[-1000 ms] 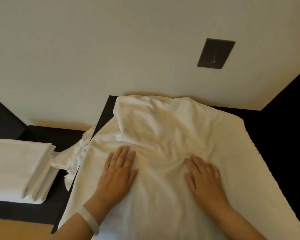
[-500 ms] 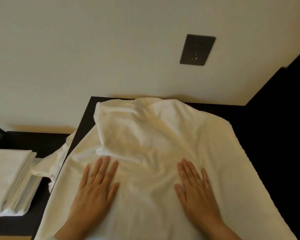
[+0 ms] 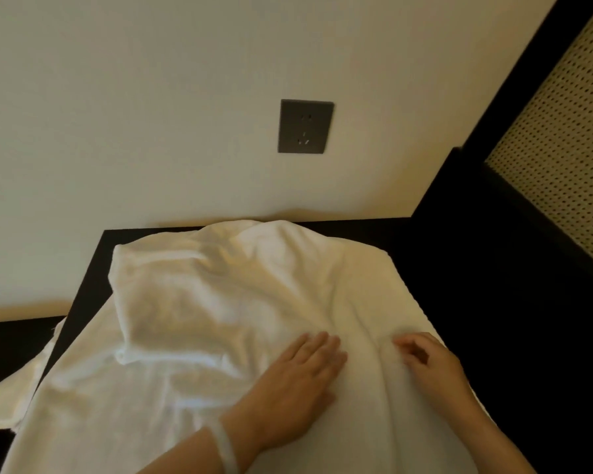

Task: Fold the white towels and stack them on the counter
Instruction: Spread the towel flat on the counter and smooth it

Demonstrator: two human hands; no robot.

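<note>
One towel [image 3: 220,302] on one worktop [image 3: 459,285] (the flap [image 3: 18,388] off its left edge may be a second, I cannot tell). Two hands: left hand [image 3: 295,388], right hand [image 3: 428,364]. One wristband [image 3: 228,449]. One socket [image 3: 305,126], one perforated panel [image 3: 562,148].

Domestic interior, probably a hotel room or bedroom. Dark surface [image 3: 425,268] against a cream wall [image 3: 117,114]. Grey socket [image 3: 305,126] at 12 o'clock, cane panel [image 3: 562,148] at 2.

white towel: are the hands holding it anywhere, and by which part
The left hand lies flat on the white towel, holding nothing. The right hand curls near its right edge; whether it pinches the cloth cannot be told.
</note>
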